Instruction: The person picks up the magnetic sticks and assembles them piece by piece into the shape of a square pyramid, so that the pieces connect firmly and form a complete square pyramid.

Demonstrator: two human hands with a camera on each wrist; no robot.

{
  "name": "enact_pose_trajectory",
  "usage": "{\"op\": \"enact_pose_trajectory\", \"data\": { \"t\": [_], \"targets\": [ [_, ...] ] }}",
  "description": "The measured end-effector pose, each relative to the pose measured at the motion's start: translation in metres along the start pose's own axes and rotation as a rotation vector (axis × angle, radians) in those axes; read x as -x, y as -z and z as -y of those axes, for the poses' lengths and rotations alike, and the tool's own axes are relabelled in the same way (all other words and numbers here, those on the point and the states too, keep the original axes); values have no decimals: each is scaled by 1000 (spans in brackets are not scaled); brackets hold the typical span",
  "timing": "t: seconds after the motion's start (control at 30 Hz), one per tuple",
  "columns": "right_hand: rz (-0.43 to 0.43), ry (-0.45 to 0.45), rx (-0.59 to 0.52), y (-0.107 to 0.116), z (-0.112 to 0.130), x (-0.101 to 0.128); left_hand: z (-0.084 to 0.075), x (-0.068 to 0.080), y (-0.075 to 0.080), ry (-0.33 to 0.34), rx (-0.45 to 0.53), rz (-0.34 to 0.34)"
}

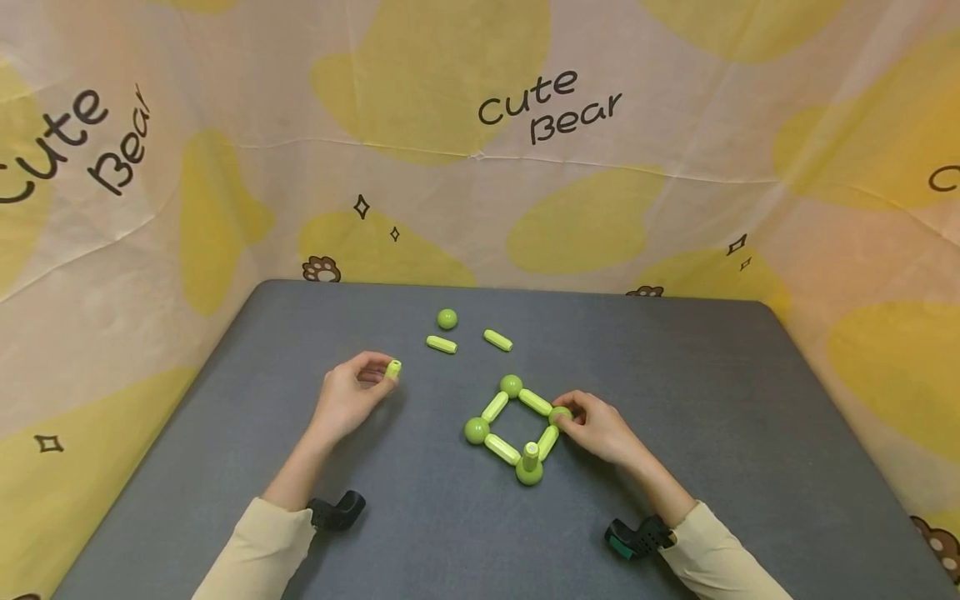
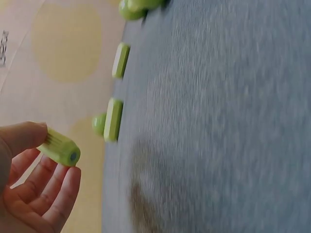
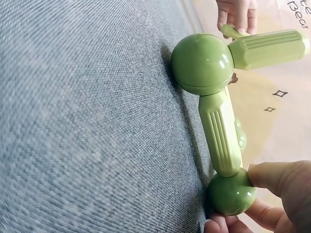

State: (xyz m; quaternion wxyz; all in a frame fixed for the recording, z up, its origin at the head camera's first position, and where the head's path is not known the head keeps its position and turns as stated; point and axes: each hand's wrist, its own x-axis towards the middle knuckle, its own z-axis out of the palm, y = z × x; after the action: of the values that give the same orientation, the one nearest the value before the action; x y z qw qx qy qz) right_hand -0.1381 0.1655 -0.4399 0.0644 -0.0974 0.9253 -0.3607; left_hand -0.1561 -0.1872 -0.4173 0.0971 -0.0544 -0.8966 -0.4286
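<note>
Building on the grey worktop (image 1: 675,467), I have a flat square (image 1: 516,425) of green rods and balls laid out in front of me, with one rod standing upright (image 1: 531,452) on the near corner ball (image 1: 528,472). My right hand (image 1: 600,429) pinches the right corner ball (image 1: 559,414) between thumb and fingertips, steadying the frame; in the right wrist view that ball (image 3: 232,193) sits at the end of a ribbed rod (image 3: 221,133) running to the near corner. My left hand (image 1: 348,396) hangs apart from the square, its grip closed lightly on a loose rod (image 1: 393,368) held between thumb and fingers, just above the worktop.

I judge the step in hand to be raising the uprights: one is set, and the rod I hold looks meant for another corner. The next move would call for carrying it across and setting it end-down on a ball while my right hand keeps the frame from sliding.

Farther back lie a spare ball (image 1: 447,318) and two spare rods (image 1: 442,344) (image 1: 498,340).

The right corner ball is half covered by my fingers, the left wrist view is blurred, and I cannot tell how firmly the joints hold.
</note>
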Motion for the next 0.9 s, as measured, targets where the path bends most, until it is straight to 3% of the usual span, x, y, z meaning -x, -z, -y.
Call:
{"op": "enact_pose_trajectory", "data": {
  "t": [0.27, 0.63, 0.9],
  "targets": [
    [-2, -11, 0, -1, 1, 1, -22, 4, -23, -59, 80, 88],
    [-2, -13, -6, -1, 1, 1, -40, 11, -55, -87, 182, 170],
    [1, -10, -1, 0, 1, 2, -67, 21, -60, -145, 257, 265]
  ]
}}
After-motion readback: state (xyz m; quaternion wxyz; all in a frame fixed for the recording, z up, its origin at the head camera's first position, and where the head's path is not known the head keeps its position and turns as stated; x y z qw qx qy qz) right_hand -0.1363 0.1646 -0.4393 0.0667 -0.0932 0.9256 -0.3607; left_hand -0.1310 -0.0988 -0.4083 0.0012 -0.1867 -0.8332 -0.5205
